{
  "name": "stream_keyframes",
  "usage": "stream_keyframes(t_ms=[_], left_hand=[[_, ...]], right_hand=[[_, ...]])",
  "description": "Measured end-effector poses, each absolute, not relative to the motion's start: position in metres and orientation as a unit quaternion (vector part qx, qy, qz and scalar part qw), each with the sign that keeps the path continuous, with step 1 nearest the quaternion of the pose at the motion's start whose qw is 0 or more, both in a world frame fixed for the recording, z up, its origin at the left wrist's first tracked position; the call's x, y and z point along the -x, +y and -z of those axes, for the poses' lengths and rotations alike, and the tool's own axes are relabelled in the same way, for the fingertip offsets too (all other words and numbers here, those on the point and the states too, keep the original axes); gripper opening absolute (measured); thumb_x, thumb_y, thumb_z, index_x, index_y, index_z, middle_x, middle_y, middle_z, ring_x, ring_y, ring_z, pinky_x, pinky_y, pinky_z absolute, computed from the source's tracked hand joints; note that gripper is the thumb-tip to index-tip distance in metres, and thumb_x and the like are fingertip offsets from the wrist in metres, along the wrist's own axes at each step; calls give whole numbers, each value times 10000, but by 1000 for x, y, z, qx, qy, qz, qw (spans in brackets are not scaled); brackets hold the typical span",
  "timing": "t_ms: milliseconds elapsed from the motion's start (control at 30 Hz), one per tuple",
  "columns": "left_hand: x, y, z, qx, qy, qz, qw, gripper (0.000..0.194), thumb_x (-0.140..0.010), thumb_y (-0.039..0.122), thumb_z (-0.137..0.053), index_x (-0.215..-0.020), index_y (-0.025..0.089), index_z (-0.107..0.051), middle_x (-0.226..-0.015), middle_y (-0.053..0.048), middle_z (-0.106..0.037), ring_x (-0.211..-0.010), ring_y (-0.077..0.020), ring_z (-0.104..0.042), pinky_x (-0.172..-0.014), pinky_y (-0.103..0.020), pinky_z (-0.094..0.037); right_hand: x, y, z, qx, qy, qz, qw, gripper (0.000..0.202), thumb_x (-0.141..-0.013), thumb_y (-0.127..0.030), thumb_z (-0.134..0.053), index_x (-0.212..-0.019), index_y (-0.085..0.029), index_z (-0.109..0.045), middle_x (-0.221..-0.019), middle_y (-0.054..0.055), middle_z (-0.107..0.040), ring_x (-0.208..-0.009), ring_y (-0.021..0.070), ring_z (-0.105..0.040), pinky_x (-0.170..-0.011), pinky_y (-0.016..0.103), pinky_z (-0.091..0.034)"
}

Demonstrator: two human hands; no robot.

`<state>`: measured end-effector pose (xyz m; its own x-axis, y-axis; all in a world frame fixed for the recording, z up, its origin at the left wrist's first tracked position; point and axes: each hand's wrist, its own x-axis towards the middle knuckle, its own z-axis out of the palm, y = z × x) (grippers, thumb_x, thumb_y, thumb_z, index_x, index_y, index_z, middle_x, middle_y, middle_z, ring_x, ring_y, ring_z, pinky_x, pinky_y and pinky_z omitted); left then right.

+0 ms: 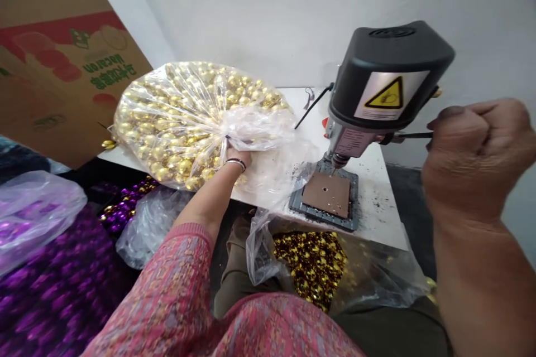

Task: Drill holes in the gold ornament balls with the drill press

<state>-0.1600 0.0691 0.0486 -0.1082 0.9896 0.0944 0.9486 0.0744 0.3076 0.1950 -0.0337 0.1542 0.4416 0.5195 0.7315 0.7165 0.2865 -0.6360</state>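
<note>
Right hand point(479, 159) closed round lever point(414, 135), right of drill press point(387, 81). Left hand point(239, 157) at the gathered gold-bead bag point(176, 122), left of press; grip hidden, can't tell.

Upper garment point(301, 326): pink-red knit, mottled with grey-lavender and orange flecks. Left sleeve point(163, 281): same pattern, ending below the elbow in a plainer pink cuff point(192, 231). Left hand point(242, 154): bare; narrow dark bracelet point(237, 162) with pale strand at wrist. Right hand point(481, 162): bare. Trousers point(237, 280): olive.
</note>
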Motion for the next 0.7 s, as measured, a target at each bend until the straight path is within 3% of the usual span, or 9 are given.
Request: stream_keyframes(t_ms=[100, 167, 233, 333, 433, 567, 700], left_hand=[[167, 64, -46, -660, 737, -120, 83, 580, -804, 95, -774, -1381, 60, -725, -1598, -272, -652, -1623, -469, -459, -1377, -575, -273], [168, 54, -46, -670, 709, -151, 159, 504, -799, 181, -812, -1295, 109, -756, -1395, -212, -773, -1437, -422, -628, -1256, -514, -454], [166, 38, -47, -664, 641, -222, 315, 510, -815, 332, -846, -1285, 158, -751, -1146, -130, -819, -1145, -335, -742, -1032, -432, -584], [156, 7, -44, -565, 493, -343, 566, 703, -790, 519, -902, -1384, 213, -687, -1045, -69, -793, -837, -202, -732, -765, -307, -568], [139, -17, -33, -449, 408, -390, 693, 686, -758, 583, -952, -1276, 214, -695, -1055, -79, -782, -767, -160, -711, -692, -274, -542], [113, -25, -19, -421, 398, -382, 720, 697, -785, 552, -955, -1348, 250, -676, -1134, -76, -776, -878, -202, -784, -668, -249, -517], [85, -14, -14, -557, 458, -338, 604, 766, -733, 352, -978, -1432, 226, -689, -1272, -93, -779, -1035, -222, -758, -895, -328, -597]], right_hand=[[-192, -35, -158, 586, -529, 62, 611, 376, -918, -532, -454, -718, -214, -462, -687, 18, -543, -645, 103, -461, -677, 348, -373], [-191, -34, -157, 577, -529, 61, 619, 353, -916, -510, -449, -724, -214, -465, -703, 19, -567, -658, 106, -476, -683, 342, -384], [-190, -33, -156, 569, -527, 62, 628, 338, -916, -495, -451, -730, -214, -465, -706, 16, -571, -664, 105, -475, -689, 338, -388], [-191, -32, -155, 566, -528, 65, 630, 339, -929, -492, -452, -735, -214, -457, -694, 8, -552, -654, 99, -455, -682, 331, -368], [-193, -31, -153, 566, -535, 71, 623, 370, -970, -505, -455, -743, -214, -448, -702, 1, -539, -664, 97, -462, -689, 330, -365], [-195, -31, -153, 565, -543, 72, 617, 353, -1007, -476, -474, -773, -213, -453, -728, -10, -528, -692, 101, -483, -722, 328, -390], [-192, -31, -153, 553, -542, 59, 630, 274, -995, -366, -490, -774, -205, -473, -722, -20, -546, -685, 89, -475, -713, 299, -389]])
